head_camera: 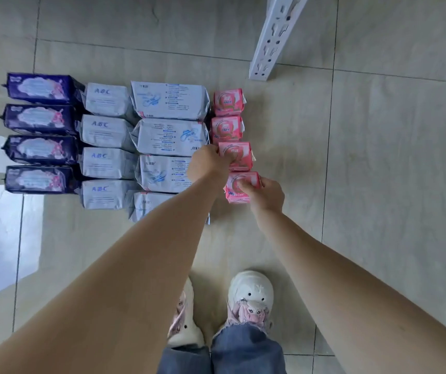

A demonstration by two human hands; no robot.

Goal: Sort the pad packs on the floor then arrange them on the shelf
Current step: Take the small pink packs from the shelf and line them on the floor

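My right hand (266,194) pinches the nearest pink pack (240,186) on the floor (378,157); my left hand (211,161) grips the next pink pack (236,155) beyond. They look light, soft and slippery, best held across the sides.

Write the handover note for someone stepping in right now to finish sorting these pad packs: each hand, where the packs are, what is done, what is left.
Left hand grips the third pink pack; right hand grips the nearest pink pack.
Packs lie on the tiled floor in four columns: dark purple packs, ABC packs, large pale packs, pink at right.
Done: sorting looks complete.
Left: every pack to the shelf; only its white upright shows.
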